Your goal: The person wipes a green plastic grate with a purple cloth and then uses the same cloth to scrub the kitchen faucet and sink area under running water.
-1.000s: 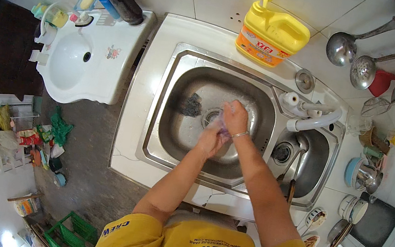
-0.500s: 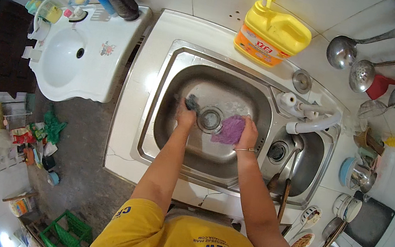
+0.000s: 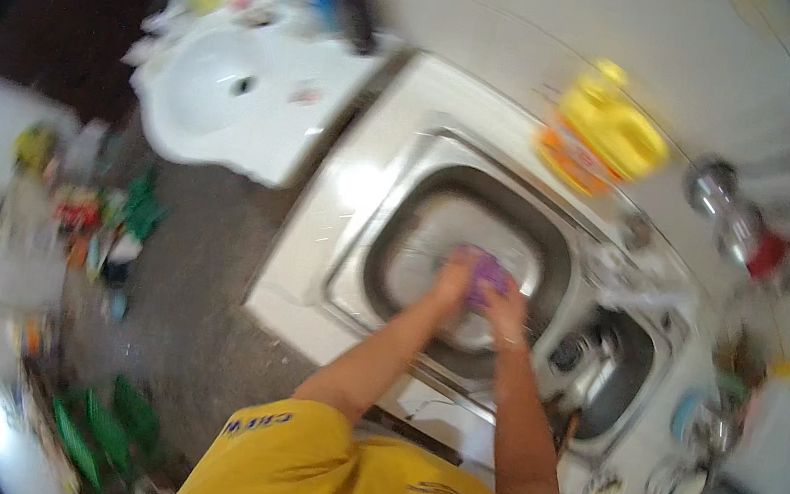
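Note:
Both of my hands are together inside the large steel sink basin (image 3: 552,279), smeared somewhat by motion. Between them is a crumpled purple cloth (image 3: 486,278). My left hand (image 3: 455,276) closes on its left side, and my right hand (image 3: 506,311) grips it from the right and below. The drain is hidden beneath the hands and cloth. A dark scrap that was by the left hand earlier cannot be made out now.
A yellow detergent jug (image 3: 604,140) stands behind the sink. The faucet (image 3: 645,297) and small basin (image 3: 629,381), with long-handled utensils inside, lie to the right. Ladles (image 3: 710,182) hang on the wall. A white washbasin (image 3: 258,142) is at the far left, a green crate (image 3: 112,425) below.
My hands, apart before, have come together on the purple cloth. The left hand moved right, leaving the dark scrap's place. The whole view has shifted and tilted, and is blurred.

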`<state>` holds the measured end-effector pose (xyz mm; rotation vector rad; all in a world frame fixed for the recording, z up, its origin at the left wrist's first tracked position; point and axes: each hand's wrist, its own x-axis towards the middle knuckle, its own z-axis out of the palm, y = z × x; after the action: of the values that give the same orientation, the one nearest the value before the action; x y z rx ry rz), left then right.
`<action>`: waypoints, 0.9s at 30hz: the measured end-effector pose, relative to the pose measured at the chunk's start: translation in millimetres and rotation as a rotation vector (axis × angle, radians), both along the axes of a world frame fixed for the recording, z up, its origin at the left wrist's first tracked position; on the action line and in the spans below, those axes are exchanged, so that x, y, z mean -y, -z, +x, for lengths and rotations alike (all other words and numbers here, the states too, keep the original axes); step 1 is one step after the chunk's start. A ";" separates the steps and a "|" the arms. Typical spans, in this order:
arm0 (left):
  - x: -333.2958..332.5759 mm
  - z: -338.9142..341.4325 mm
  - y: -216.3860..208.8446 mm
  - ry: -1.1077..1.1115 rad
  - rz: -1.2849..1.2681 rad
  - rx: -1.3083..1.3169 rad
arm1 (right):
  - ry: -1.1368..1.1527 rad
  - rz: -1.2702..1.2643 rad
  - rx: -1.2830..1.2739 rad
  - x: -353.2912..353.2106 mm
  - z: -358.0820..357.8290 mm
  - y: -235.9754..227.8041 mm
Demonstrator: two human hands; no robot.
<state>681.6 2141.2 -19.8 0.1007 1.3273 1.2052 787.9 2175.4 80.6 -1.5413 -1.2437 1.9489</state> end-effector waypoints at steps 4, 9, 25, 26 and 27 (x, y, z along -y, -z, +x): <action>-17.1 19.9 -80.4 -0.271 -0.144 -0.328 | 0.198 -0.007 0.055 -31.7 33.2 13.6; -4.4 4.5 -6.9 -0.785 -0.129 0.470 | -0.209 0.392 -0.144 -4.3 6.0 -6.1; 3.0 28.4 -115.0 -0.402 0.279 0.526 | -0.613 1.113 0.274 -25.1 23.2 63.0; 2.5 34.5 -117.5 -0.412 0.178 0.643 | -0.734 1.310 0.386 -35.0 30.3 72.7; 8.0 38.5 -114.5 -0.362 0.244 0.465 | -0.658 1.177 0.381 -41.7 34.4 73.0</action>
<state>720.1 2133.2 94.7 -0.2439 0.8061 1.5801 822.3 2217.1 7.6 -0.8832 -2.6095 0.7138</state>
